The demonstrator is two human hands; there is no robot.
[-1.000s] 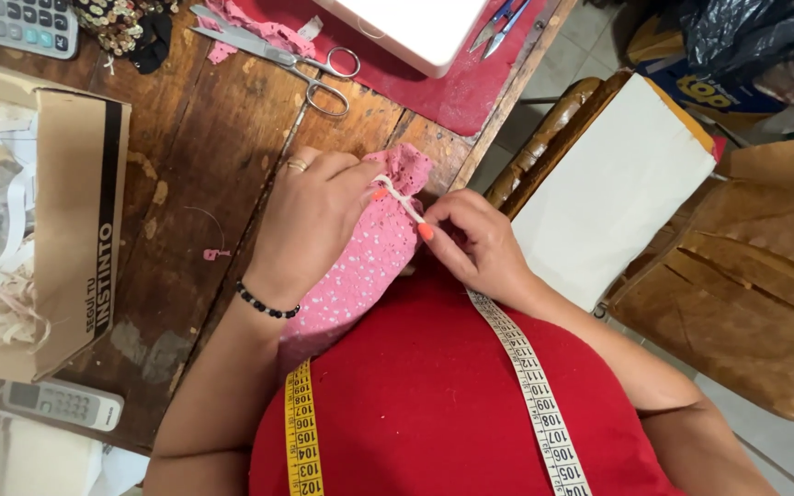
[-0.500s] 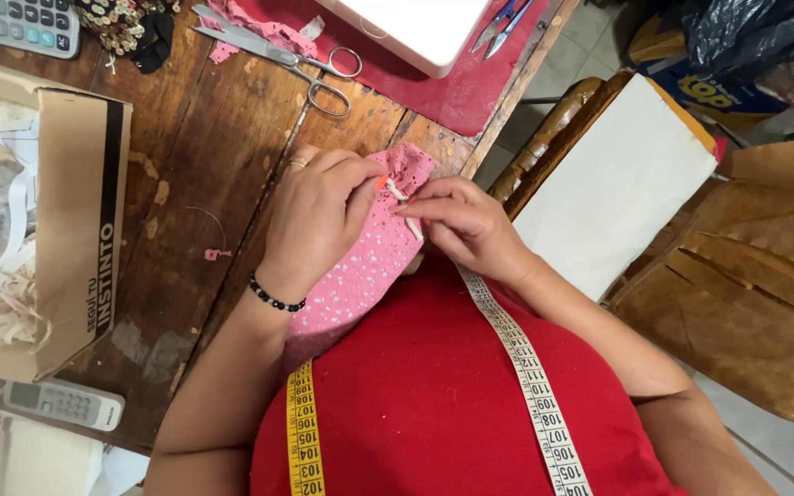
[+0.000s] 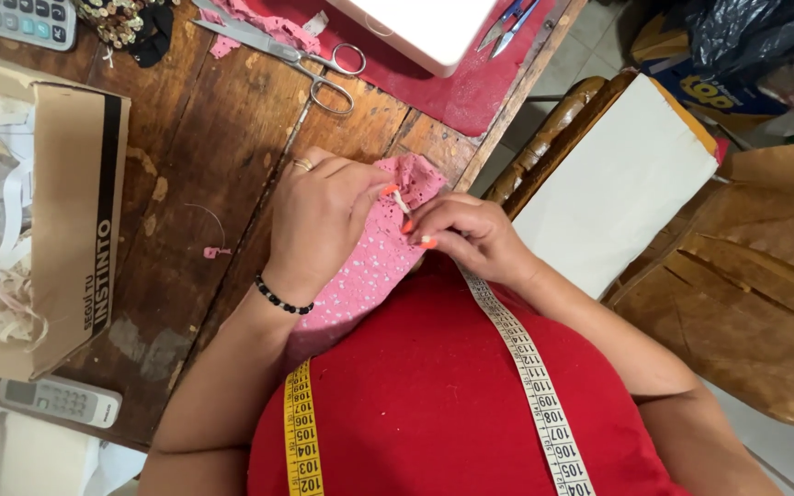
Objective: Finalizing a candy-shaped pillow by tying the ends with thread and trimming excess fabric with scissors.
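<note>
both hands meet over the pink dotted fabric [image 3: 369,266], which lies at the near edge of the wooden table [image 3: 222,138]. the left hand [image 3: 319,225] presses it flat; the right hand [image 3: 466,234] pinches a small white strip [image 3: 401,202] at its top. better to keep the cloth flat and the pinch close to the edge.

the scene was evenly and fairly brightly lit by soft, diffuse light, with no hard glare. faint, soft-edged shadows lay under the left hand [image 3: 319,225] and forearm on the wooden table [image 3: 232,119]. the white machine base [image 3: 425,28] at the top was nearly blown out. the centre was sharp; the corners looked softer and slightly stretched by the wide lens. colours were saturated, especially the reds.
</note>
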